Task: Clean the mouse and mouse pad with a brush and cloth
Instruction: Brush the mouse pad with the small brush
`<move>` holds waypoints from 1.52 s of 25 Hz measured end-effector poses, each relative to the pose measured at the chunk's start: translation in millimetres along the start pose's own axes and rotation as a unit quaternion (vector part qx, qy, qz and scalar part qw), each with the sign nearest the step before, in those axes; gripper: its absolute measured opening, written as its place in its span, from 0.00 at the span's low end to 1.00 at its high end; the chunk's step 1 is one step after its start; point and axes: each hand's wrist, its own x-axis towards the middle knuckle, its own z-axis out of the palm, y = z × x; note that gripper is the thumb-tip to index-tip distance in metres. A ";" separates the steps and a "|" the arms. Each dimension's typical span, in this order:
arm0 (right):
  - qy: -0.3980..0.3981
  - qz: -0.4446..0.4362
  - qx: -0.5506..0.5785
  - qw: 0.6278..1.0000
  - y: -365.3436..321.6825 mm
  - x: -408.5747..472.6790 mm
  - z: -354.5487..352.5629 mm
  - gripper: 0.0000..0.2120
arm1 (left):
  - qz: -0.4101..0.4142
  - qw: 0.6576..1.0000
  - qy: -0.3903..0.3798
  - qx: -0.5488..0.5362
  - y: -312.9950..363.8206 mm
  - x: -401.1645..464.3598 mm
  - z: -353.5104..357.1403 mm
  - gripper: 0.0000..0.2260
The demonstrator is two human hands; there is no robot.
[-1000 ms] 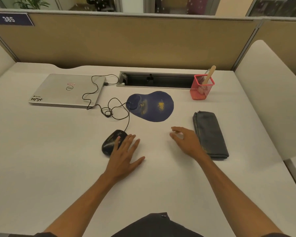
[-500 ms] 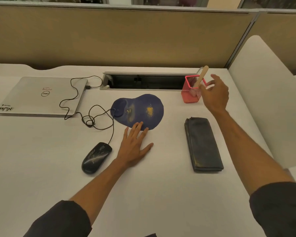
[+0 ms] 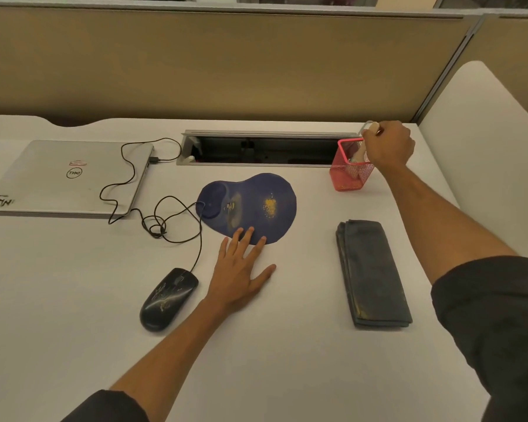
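Observation:
A black wired mouse (image 3: 167, 298) with pale smears lies on the white desk, left of my left hand (image 3: 241, 269). That hand rests flat and open, its fingertips on the near edge of the blue mouse pad (image 3: 256, 202), which carries yellow crumbs and a grey smudge. My right hand (image 3: 389, 146) is closed around the wooden handle of the brush (image 3: 372, 127) standing in the pink mesh cup (image 3: 349, 173); most of the brush is hidden by the hand and cup. A folded dark grey cloth (image 3: 371, 272) lies to the right.
A closed silver laptop (image 3: 67, 178) sits at the left with the mouse cable (image 3: 153, 220) looped beside it. A cable slot (image 3: 256, 147) opens in the desk behind the pad. Beige partition walls close the back, and a white divider (image 3: 482, 141) stands at the right.
My right hand has reached from beside the cloth to the pink cup and closed on the brush handle. My left hand has left the mouse and now rests at the pad's edge.

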 end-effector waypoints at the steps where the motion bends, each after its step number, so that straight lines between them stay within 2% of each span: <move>1: 0.007 -0.010 -0.004 1.000 -2.1 -1.6 -2.6 0.13 | -0.001 1.000 0.001 0.001 0.2 0.1 -0.1 0.33; 3: 0.026 -0.030 -0.021 0.999 -4.3 -3.8 -10.8 0.15 | -0.003 1.000 0.003 0.002 1.3 -0.9 -0.9 0.33; 6: 0.102 -0.078 -0.033 0.991 -11.1 -6.7 -32.4 0.18 | -0.003 1.000 0.012 0.005 5.2 -6.0 -0.6 0.33; 9: 0.195 -0.124 0.009 0.973 -25.9 -16.4 -56.4 0.19 | -0.011 1.000 0.014 0.007 9.2 -10.1 0.0 0.34; 12: 0.227 -0.169 0.061 0.957 -41.0 -42.9 -63.6 0.17 | -0.014 1.000 0.018 0.005 10.5 -11.4 0.0 0.33; 15: 0.173 -0.182 0.122 0.960 -54.5 -83.6 -46.5 0.15 | -0.017 0.999 0.038 -0.001 11.8 -12.2 -0.9 0.31; 18: 0.052 -0.216 0.132 0.966 -57.3 -126.6 -14.4 0.13 | -0.011 0.999 0.053 0.006 11.6 -11.9 -1.2 0.30; 24: -0.139 -0.217 0.017 0.966 -40.8 -163.5 29.1 0.15 | 0.005 1.000 0.001 0.011 7.7 -7.0 3.4 0.32; 26: -0.134 -0.197 0.030 0.971 -45.3 -157.8 31.8 0.17 | 0.002 1.000 -0.011 0.003 7.0 -5.6 5.0 0.32; 28: -0.110 -0.172 0.098 0.974 -60.1 -149.6 36.5 0.16 | -0.001 1.000 -0.016 0.003 6.2 -4.8 5.8 0.32; 30: -0.171 -0.161 0.133 0.963 -75.7 -146.0 43.9 0.15 | -0.004 1.000 -0.022 0.007 5.5 -4.3 5.8 0.32; 32: -0.246 -0.174 0.082 0.950 -77.4 -143.8 52.8 0.15 | -0.007 1.000 -0.024 0.010 4.9 -3.8 5.8 0.32; 33: -0.258 -0.185 0.048 0.947 -72.5 -139.6 53.9 0.15 | -0.006 1.000 -0.023 0.012 4.8 -3.8 6.0 0.32; 36: -0.211 -0.199 -0.005 0.957 -63.3 -118.2 47.2 0.13 | -0.006 1.000 -0.016 0.016 5.7 -3.7 6.0 0.32; 38: -0.179 -0.181 0.071 0.964 -70.4 -115.1 48.7 0.13 | -0.009 1.000 -0.017 0.018 6.1 -3.6 5.8 0.32</move>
